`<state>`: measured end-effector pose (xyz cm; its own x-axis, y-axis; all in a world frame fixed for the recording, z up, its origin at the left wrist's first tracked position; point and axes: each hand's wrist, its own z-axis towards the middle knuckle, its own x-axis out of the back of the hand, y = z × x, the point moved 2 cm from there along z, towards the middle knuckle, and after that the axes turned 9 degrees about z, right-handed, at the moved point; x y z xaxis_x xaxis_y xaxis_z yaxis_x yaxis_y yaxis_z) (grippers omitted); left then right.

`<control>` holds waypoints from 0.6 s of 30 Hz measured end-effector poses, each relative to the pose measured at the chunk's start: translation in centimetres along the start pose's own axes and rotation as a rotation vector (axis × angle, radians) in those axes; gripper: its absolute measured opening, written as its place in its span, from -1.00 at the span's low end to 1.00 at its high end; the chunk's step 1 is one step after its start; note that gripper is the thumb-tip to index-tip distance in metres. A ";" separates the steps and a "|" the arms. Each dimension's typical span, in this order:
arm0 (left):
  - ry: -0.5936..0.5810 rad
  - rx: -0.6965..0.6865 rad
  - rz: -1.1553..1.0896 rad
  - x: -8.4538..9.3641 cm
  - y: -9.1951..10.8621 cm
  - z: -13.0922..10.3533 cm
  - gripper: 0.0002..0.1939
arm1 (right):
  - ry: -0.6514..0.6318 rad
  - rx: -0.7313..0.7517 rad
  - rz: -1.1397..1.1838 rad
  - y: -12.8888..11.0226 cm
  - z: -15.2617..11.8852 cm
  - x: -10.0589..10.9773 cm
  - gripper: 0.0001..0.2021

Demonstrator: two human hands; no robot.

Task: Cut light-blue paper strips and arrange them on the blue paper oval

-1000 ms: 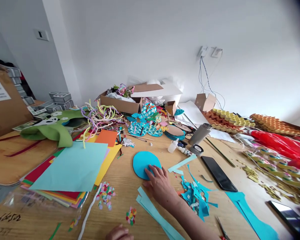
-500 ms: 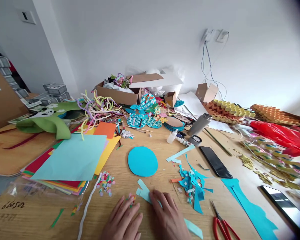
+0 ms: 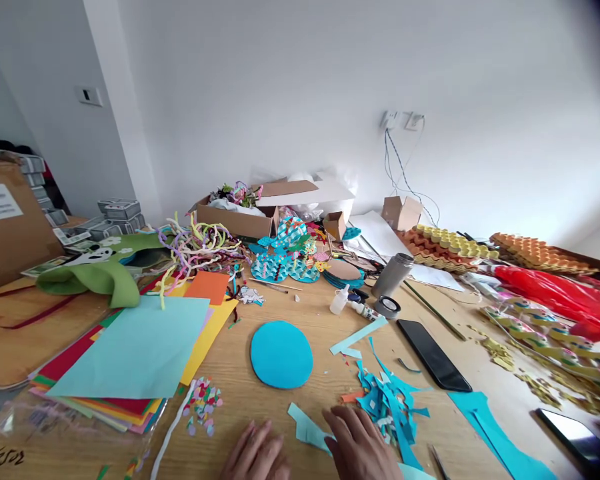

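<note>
A bright blue disc (image 3: pixel 281 355) lies flat on the wooden table. Below it, a pale blue paper strip (image 3: pixel 307 429) reaches under the fingertips of my right hand (image 3: pixel 361 445), which rests palm down with its fingers spread. My left hand (image 3: pixel 257 453) lies at the bottom edge, fingers apart, holding nothing. Blue paper scraps (image 3: pixel 391 407) are heaped right of my right hand. Two more pale strips (image 3: pixel 359 335) lie above the scraps. The scissors (image 3: pixel 438 461) show only partly at the bottom. Small coloured paper bits (image 3: pixel 203 405) lie left of the disc.
Coloured paper sheets (image 3: pixel 135 350) are stacked at the left. A phone (image 3: pixel 433 355), a grey bottle (image 3: pixel 393 274) and a small glue bottle (image 3: pixel 339 300) stand or lie to the right. Pipe cleaners (image 3: pixel 200 243) and an open box (image 3: pixel 237 219) fill the back left.
The view has tilted up, so the table things sit lower. My right hand has shifted right, and the pale strip by its fingertips lies at a different angle. The scissors are mostly out of frame.
</note>
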<state>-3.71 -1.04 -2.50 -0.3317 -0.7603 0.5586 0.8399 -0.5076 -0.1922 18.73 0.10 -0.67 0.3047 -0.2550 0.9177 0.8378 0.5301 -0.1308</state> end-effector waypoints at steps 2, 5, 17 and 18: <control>-0.079 -0.082 0.017 0.5 -0.8 1.4 -0.80 | -0.014 -0.072 0.021 -0.7 2.6 0.5 -0.62; -0.188 -0.157 0.000 1.2 -2.0 4.1 -0.60 | -0.108 -0.164 0.020 -1.6 6.7 0.6 -0.43; -0.430 0.183 -0.006 -3.3 -3.7 5.9 -0.64 | -0.229 -0.192 0.023 -1.3 8.5 -2.4 -0.41; -0.433 0.165 -0.015 -3.6 -3.7 5.6 -0.64 | -0.220 -0.186 0.024 -1.2 8.6 -2.3 -0.42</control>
<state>-3.21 5.86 0.75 -0.1637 -0.4964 0.8525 0.9050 -0.4195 -0.0705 13.13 6.98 0.55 0.2369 -0.0522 0.9701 0.9066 0.3709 -0.2014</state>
